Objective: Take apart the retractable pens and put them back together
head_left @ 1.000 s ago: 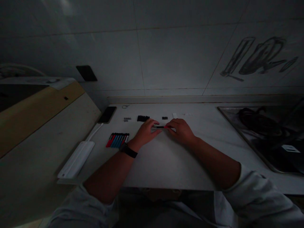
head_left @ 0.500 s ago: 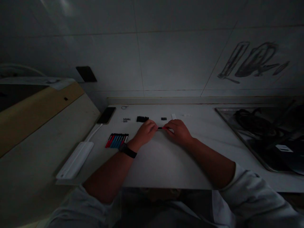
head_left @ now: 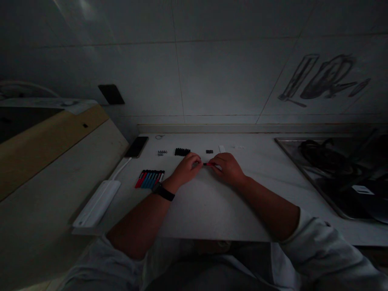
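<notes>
My left hand is closed, pinching the black end of a slim red-and-black pen. From the other side my right hand grips the red end, so the pen lies level between both sets of fingertips, just above the white table. To the left, beside my watch wrist, a row of red, blue and white pens with black ends lies side by side. Beyond my left hand stands a row of small black pieces. Small metal parts lie left of those. The fingers partly hide the pen's ends.
Behind my right hand are a dark small block, a white strip and tiny white pieces. A phone, a ring and a white power strip lie left. A metal-rimmed hob is at right.
My left fingertips have shifted slightly right along the pen, and less of its black part shows between my hands. The right hand stays nearly in place.
</notes>
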The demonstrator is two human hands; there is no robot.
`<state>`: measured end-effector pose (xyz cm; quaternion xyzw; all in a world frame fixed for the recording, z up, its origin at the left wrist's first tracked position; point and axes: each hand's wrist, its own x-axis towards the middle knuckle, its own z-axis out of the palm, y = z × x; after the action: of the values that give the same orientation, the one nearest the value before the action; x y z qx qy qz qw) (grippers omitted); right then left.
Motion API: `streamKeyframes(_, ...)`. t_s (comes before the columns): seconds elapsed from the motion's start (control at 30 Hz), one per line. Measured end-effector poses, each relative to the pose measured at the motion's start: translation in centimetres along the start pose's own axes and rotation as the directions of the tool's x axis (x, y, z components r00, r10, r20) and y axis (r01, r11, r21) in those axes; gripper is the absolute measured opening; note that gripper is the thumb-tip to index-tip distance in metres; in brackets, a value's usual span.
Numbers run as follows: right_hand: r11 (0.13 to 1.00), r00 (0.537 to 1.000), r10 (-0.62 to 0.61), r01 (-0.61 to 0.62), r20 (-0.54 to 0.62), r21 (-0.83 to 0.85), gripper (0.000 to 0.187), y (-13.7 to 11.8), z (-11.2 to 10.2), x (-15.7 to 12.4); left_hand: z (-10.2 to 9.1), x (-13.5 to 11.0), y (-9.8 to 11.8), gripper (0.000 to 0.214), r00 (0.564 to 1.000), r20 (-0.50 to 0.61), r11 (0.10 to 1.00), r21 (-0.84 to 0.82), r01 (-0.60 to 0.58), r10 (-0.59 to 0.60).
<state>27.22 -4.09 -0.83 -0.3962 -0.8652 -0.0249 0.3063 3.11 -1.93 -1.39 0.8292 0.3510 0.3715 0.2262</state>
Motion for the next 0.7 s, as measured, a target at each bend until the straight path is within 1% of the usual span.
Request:
streamKeyframes(0.1,1.0,1.0,0.004,-0.004,-0.001,-0.003,0.015,0.0,0.0,0.0,0.0,-0.1,0.0,0.019,1.0,-0.027,1.0,-0.013,-0.01,0.01)
streamKeyframes(0.2,1.0,1.0,-0.004,0.004,-0.018,-0.01,0.014,0.0,0.0,0.0,0.0,-0.1,0.0,0.011,1.0,-0.003,1.0,-0.012,0.013,-0.013)
streamKeyframes(0.27,1.0,0.999,-0.016,0.016,-0.028,-0.004,0.013,0.0,0.0,0.0,0.0,-0.1,0.0,0.015,1.0,0.012,1.0,-0.015,0.014,-0.014)
streamKeyframes(0.47,1.0,1.0,-0.017,0.017,-0.024,0.023,0.014,0.0,-0.3,0.2,0.2,0.0,-0.1,0.006,1.0,-0.012,0.999,-0.028,-0.023,0.023)
streamKeyframes(0.53,1.0,0.999,-0.006,0.008,-0.046,0.025,0.014,0.2,-0.6,0.2,0.2,0.1,-0.3,0.004,0.999,-0.035,0.999,-0.023,-0.037,0.036)
streamKeyframes(0.6,0.998,0.991,0.046,-0.039,-0.124,0.055,0.02,0.5,-1.0,0.2,0.1,0.2,-0.5,0.005,0.995,-0.093,0.999,-0.031,-0.02,0.017)
streamKeyframes(0.63,0.992,0.978,0.102,-0.086,-0.183,0.092,0.027,0.8,-1.3,0.2,0.1,0.3,-0.5,0.006,0.991,-0.135,0.999,-0.047,-0.001,-0.006)
streamKeyframes(0.7,0.947,0.922,0.27,-0.203,-0.276,0.249,0.04,1.3,-1.6,0.2,0.0,0.5,-0.5,0.01,0.975,-0.211,0.993,-0.106,0.046,-0.068)
